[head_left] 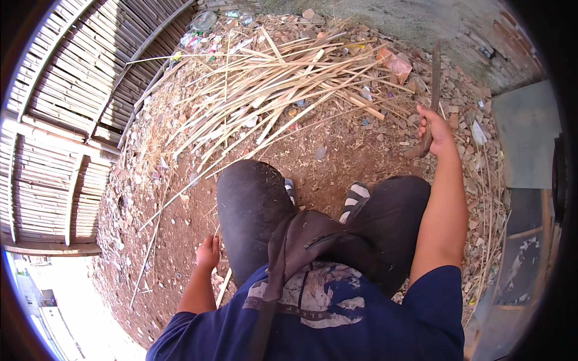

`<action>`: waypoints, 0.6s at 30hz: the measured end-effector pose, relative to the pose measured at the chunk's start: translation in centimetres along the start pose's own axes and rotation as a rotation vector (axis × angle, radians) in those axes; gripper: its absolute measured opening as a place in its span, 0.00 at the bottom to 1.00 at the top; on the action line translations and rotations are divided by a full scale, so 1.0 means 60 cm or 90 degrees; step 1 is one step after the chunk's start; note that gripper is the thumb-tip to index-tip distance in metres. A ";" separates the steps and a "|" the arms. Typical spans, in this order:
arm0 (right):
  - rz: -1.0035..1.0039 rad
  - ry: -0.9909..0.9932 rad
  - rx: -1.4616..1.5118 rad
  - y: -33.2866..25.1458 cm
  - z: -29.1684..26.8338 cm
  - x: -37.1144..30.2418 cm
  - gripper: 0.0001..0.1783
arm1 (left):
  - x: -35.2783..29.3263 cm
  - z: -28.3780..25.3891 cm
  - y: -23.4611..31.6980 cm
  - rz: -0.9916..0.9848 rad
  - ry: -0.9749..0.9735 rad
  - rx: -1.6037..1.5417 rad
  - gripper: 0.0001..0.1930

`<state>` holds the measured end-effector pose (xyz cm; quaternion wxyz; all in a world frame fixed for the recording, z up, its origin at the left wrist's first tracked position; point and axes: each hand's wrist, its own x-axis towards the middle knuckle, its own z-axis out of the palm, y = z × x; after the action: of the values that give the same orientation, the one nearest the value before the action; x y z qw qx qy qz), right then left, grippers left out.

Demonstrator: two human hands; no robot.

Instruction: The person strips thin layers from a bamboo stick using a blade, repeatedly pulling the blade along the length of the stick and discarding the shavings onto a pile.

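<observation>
My right hand [438,131], held out to the right, is wrapped round the dark, curved handle of a machete [436,75]. Its long narrow blade points away from me, and the hooked handle end shows below my fist. Beside my left thigh my left hand [208,253] is closed with its fingers curled. A thin sliver shows at its fingertips, but what it grips is hidden. In front of my knees lies a loose heap of pale split bamboo strips [271,90], crossing one another at many angles.
Bare soil [325,162] with chips and shavings lies round my sandalled feet. Stone and brick rubble [472,114] runs along a wall [421,21]. A bamboo-slat wall [78,66] stands on the left. Grey panels [527,132] stand at the right. Plastic litter [205,24] lies at the far left.
</observation>
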<state>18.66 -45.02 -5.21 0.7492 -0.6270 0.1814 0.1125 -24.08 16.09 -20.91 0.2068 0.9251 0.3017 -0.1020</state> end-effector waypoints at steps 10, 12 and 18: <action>-0.012 0.057 -0.057 0.006 -0.051 -0.003 0.15 | 0.253 0.008 0.057 0.121 -0.150 0.184 0.23; -0.033 0.072 -0.088 0.005 -0.062 -0.003 0.16 | 0.261 -0.029 0.113 0.079 -0.098 0.187 0.22; -0.079 0.092 -0.164 -0.008 -0.039 -0.018 0.17 | 0.211 -0.105 0.201 -0.025 0.072 0.135 0.19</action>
<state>17.56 -47.36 -4.68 0.6533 -0.7341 0.1801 0.0432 -6.36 16.58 -15.37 0.0884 0.9399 0.3187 -0.0850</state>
